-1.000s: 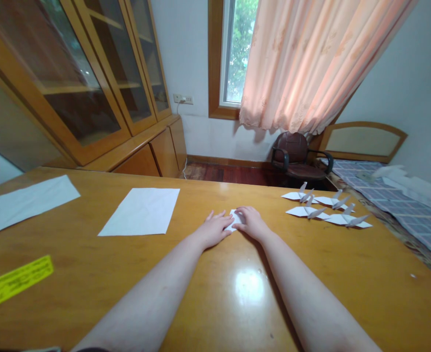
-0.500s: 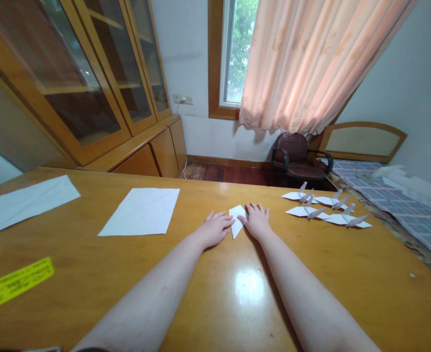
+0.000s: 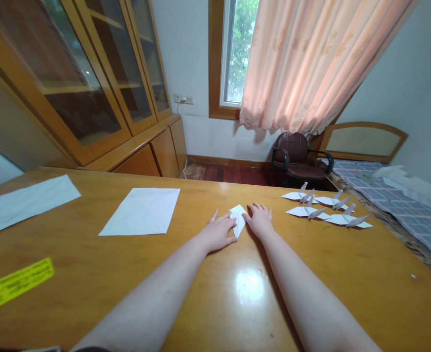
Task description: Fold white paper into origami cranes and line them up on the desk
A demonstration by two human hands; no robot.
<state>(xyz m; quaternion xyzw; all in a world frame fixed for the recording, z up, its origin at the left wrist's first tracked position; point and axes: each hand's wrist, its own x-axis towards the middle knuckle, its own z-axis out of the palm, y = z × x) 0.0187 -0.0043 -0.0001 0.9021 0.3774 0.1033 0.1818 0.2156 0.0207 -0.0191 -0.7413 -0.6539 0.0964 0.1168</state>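
Observation:
A small folded white paper [image 3: 239,220], kite-shaped with its narrow point toward me, lies on the wooden table between my hands. My left hand [image 3: 218,231] rests flat beside it, fingers spread, with fingertips on its left edge and the thumb near the lower point. On the other side my right hand [image 3: 260,220] is low over the table, fingers apart, its thumb at the paper's right edge. Neither hand is closed round the paper.
Several folded paper cranes [image 3: 308,211] stand at the right. To the left lie a square white sheet [image 3: 142,211], a long white sheet [image 3: 32,203] and a yellow label [image 3: 17,284]. Beyond the table are a brown armchair [image 3: 292,151] and a glass-fronted cabinet [image 3: 90,98].
My left hand has spread its fingers, with the thumb now lower by the paper's point. My right thumb has drawn back from the paper's middle to its edge.

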